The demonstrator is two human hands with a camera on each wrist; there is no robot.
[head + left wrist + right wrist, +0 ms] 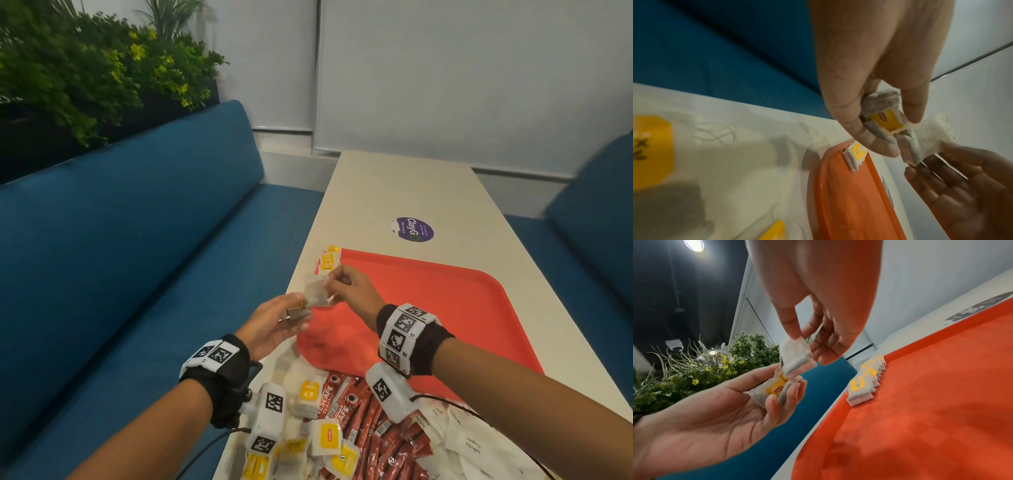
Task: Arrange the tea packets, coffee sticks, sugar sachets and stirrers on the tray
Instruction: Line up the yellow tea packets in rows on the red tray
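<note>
- Right hand [346,286] pinching one tea bag [795,353]; left hand [274,325] cupping a stack [774,389].
- Lay it flush against the row [865,382], centre-right of frame, tray [445,308] edge.

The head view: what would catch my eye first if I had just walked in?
The big flat orange-red plastic tray on the long white table, with a short row of yellow-tagged white tea bags along its far left edge. Above the tray's left edge, the right hand pinches one tea bag by its top while the left hand holds a few more. Nearest you lies a jumble of red coffee sticks.
</note>
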